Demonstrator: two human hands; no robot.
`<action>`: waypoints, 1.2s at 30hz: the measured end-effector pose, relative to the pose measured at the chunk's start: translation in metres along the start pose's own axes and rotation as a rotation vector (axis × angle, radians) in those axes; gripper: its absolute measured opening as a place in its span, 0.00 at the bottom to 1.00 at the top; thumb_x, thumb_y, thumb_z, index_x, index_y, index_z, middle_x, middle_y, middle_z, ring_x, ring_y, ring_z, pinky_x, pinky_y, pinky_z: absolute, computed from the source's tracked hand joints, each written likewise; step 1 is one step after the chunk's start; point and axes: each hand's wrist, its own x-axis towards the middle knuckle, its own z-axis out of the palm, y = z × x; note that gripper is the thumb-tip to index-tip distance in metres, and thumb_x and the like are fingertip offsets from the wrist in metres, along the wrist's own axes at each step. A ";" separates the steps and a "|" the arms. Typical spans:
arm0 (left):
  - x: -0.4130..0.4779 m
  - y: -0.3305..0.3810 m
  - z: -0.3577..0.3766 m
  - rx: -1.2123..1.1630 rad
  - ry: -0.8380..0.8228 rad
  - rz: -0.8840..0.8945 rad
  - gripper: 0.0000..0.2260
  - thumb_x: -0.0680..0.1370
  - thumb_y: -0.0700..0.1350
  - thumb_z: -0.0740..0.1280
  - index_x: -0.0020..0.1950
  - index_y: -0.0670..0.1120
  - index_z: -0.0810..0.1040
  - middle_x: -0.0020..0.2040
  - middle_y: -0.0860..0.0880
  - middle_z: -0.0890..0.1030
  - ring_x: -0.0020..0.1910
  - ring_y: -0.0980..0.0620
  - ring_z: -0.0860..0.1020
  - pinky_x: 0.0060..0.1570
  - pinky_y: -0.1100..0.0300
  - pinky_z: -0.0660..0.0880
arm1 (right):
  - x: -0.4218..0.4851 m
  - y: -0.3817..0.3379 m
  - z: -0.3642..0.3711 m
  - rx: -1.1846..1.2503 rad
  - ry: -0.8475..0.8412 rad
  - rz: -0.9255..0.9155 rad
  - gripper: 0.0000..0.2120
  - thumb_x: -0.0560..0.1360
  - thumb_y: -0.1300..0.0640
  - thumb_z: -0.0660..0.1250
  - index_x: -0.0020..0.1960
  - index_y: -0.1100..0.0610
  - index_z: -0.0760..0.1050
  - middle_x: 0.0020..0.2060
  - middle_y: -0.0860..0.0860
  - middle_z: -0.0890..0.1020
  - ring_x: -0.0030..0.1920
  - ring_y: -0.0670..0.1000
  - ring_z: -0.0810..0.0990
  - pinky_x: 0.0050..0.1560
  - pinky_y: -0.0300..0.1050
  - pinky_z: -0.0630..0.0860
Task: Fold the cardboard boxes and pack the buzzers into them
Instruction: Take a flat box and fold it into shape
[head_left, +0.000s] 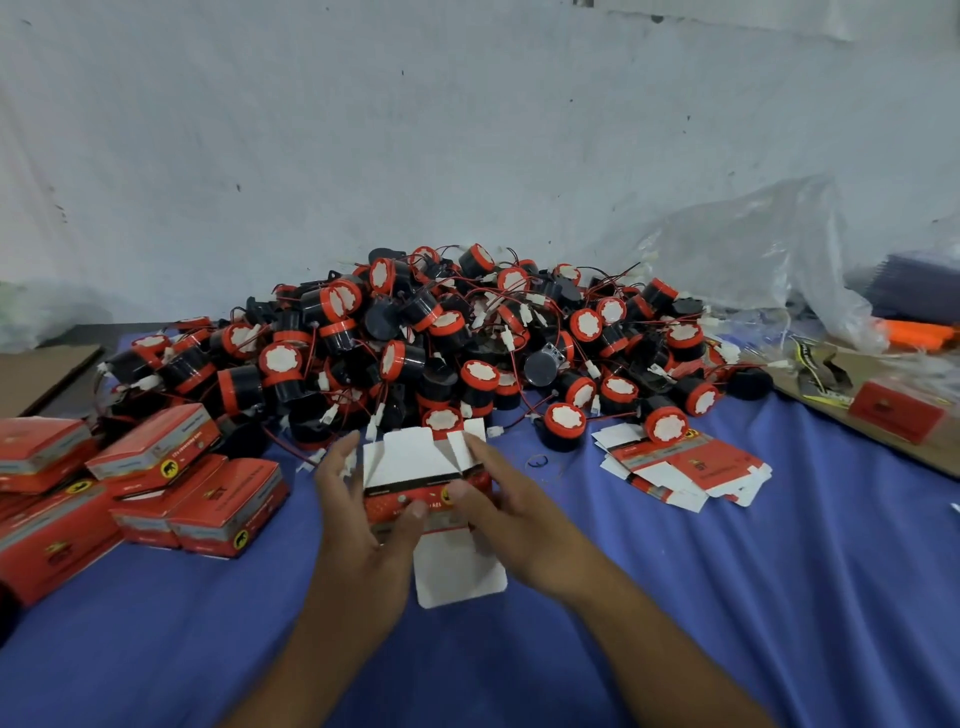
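Left hand (358, 512) and right hand (511, 506) both gripped the half-folded box (410, 460), open end facing the buzzer pile (415, 332) just beyond.

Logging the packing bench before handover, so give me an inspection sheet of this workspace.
Surface: blue cloth, wrinkled.
Job's things: buzzer pile at back; half-folded box, flaps open; closed boxes left; flat blanks right.
Clutter: plastic bag, rubber band.
Grippers: left hand and right hand both hold the half-folded box.
Cables: red leads tangled through the pile.
Surroundings: pale wall behind.
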 end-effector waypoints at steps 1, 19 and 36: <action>-0.001 0.001 0.001 0.023 -0.004 0.015 0.28 0.79 0.37 0.66 0.67 0.64 0.59 0.63 0.56 0.75 0.55 0.57 0.80 0.45 0.68 0.78 | -0.001 -0.002 0.003 0.006 -0.027 -0.048 0.22 0.79 0.40 0.64 0.71 0.33 0.65 0.60 0.40 0.81 0.60 0.44 0.80 0.59 0.43 0.79; -0.010 -0.007 0.010 -0.099 -0.158 -0.064 0.14 0.78 0.53 0.63 0.63 0.62 0.77 0.57 0.50 0.82 0.54 0.52 0.82 0.46 0.62 0.79 | -0.001 -0.001 0.006 -0.055 0.201 -0.106 0.11 0.84 0.50 0.59 0.56 0.38 0.78 0.53 0.43 0.79 0.51 0.42 0.80 0.49 0.35 0.76; -0.007 0.000 0.010 -0.207 -0.123 -0.067 0.23 0.73 0.59 0.71 0.67 0.63 0.70 0.64 0.57 0.78 0.61 0.53 0.79 0.51 0.60 0.79 | 0.000 -0.006 0.021 0.144 0.305 -0.156 0.15 0.77 0.48 0.64 0.59 0.51 0.82 0.56 0.47 0.81 0.56 0.49 0.81 0.55 0.46 0.78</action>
